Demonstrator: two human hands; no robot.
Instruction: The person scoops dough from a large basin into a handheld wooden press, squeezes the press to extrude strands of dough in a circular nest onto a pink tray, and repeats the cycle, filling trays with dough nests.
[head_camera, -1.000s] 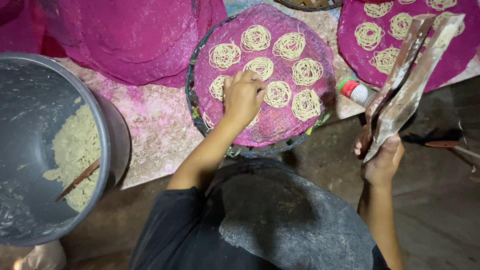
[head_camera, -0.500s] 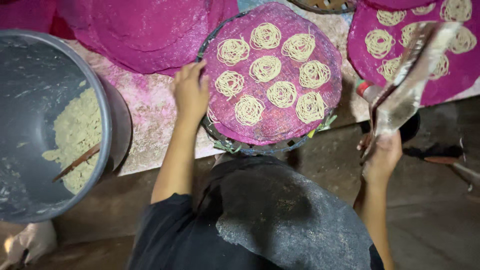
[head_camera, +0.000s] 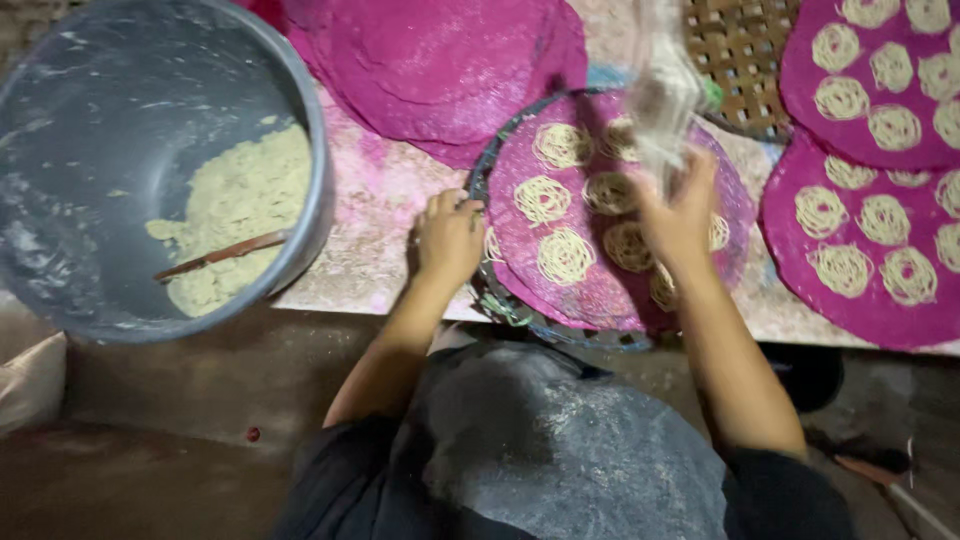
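Flour-dusted pink tabletop (head_camera: 380, 200) is bearing a round woven tray lined with magenta cloth (head_camera: 600, 290) and noodle coils. Left hand (head_camera: 448, 238) is gripping the tray's near-left rim, fingers curled. Right hand (head_camera: 682, 210) is clasping a blurred metal press (head_camera: 660, 90) above the tray.

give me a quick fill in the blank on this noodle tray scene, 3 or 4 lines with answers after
1. The left hand grips the rim of the round tray lined with a ____ cloth.
2. The right hand holds a blurred press tool above the ____ coils.
3. The grey tub at the left holds pale dough and a thin ____.
4. A stack of magenta cloths lies ____ the tray.

Missing words: magenta; noodle; stick; behind
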